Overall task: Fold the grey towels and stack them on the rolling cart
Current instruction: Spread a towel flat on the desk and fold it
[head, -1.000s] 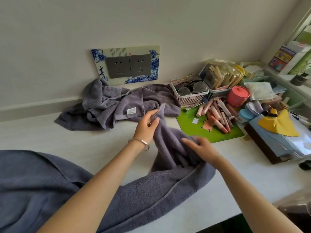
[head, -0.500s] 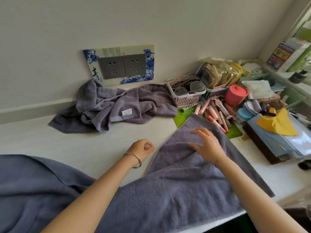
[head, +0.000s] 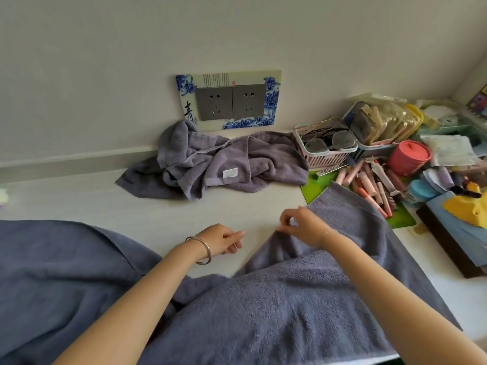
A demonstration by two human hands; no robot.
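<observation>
A large grey towel [head: 303, 293] lies spread over the white tabletop [head: 79, 196] and hangs over its front edge. My right hand [head: 303, 227] pinches the towel's left edge near its far corner, lifting a small fold. My left hand [head: 224, 239], with a silver bangle on the wrist, hovers just left of the towel with loosely curled fingers and holds nothing. A second grey towel [head: 218, 164] lies crumpled against the wall under the sockets. More grey cloth [head: 52, 272] covers the near left. No cart is visible.
A pink basket of glasses [head: 325, 151], a red tub [head: 408, 158], several pink tubes [head: 369, 184] on a green mat [head: 313, 185], a yellow cloth [head: 466, 209] and boxes crowd the right side. A double socket plate [head: 229, 101] is on the wall.
The towel, bunched between both hands a second ago, was spread out flat. My right hand moved from pressing its middle to pinching its left edge. My left hand let go and drifted back.
</observation>
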